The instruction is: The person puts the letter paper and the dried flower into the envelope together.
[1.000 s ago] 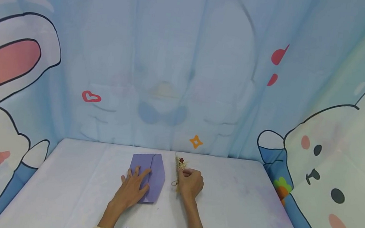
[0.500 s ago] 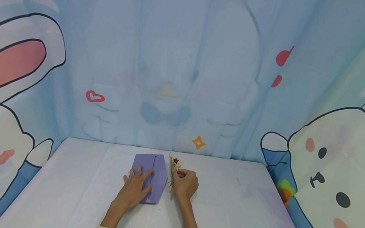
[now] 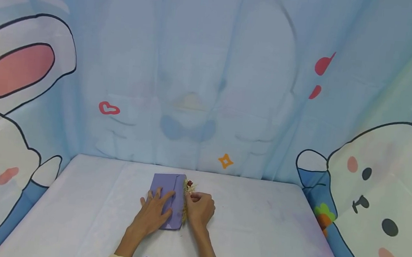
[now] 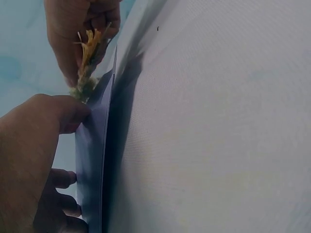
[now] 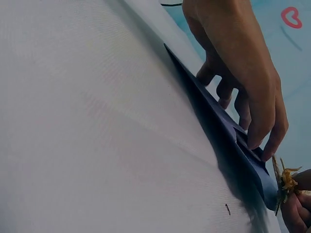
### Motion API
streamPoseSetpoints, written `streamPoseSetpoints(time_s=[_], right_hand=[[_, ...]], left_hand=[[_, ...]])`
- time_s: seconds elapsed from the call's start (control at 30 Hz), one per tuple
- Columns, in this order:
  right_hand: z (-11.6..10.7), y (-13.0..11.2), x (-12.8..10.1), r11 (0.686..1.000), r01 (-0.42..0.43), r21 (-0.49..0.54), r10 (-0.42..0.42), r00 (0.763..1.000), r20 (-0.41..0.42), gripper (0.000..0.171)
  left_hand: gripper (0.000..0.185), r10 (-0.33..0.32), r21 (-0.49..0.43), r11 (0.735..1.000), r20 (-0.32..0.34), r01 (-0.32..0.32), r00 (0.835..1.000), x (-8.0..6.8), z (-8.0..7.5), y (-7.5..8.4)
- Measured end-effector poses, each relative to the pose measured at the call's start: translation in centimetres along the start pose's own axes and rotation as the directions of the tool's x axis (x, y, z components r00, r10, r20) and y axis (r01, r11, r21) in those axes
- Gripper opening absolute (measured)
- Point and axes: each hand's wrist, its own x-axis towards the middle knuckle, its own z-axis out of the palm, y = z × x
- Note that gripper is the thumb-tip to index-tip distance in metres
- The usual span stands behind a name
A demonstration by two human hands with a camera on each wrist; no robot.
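Observation:
A purple paper envelope [image 3: 178,202] lies on the white-covered table, its front edge raised slightly in the left wrist view. My left hand [image 3: 150,212] rests on it with fingers spread, thumb toward the right side. My right hand [image 3: 200,208] pinches a small bunch of dried flowers [image 3: 189,187] between thumb and fingers, right along the envelope's right edge. A dark red bloom shows at the top of the bunch. In the left wrist view, the yellowish stems [image 4: 90,48] stick out from the right hand. The right hand's palm hides part of the bunch in the head view.
The white tablecloth [image 3: 256,224] stretches out on both sides of the hands. Behind the table hangs a light blue curtain [image 3: 197,61] printed with cartoon rabbits. A tiny dark speck [image 5: 227,209] lies on the cloth near the envelope.
My right hand has moved left with the dried flowers, from a gap beside the envelope up to its right edge. The left hand has stayed on the envelope.

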Motion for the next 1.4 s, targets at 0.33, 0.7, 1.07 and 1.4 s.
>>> streamPoseSetpoints(time_s=[0.33,0.7,1.07,1.4], right_hand=[[1.0,0.9,-0.3,0.999,0.023,-0.028,-0.022,1.0,0.022,0.014],[1.4,0.5,-0.1,0.996,0.032,-0.08,-0.028,0.998,0.05,0.017],[2.0,0.2,-0.5,0.994,0.087,-0.069,-0.079,0.99,0.115,0.014],[2.2,-0.2,-0.9,0.991,0.115,-0.065,-0.105,0.985,0.138,0.015]], left_hand=[[0.048,0.005,-0.005,1.0,0.026,-0.004,1.0,0.0,-0.4,0.4],[0.048,0.008,0.022,1.0,0.018,-0.009,1.0,-0.1,-0.2,0.2],[0.05,0.029,0.021,0.999,0.017,-0.029,0.999,-0.1,-0.2,0.0],[0.051,0.031,0.029,0.999,0.013,-0.031,0.999,-0.2,-0.4,-0.1]])
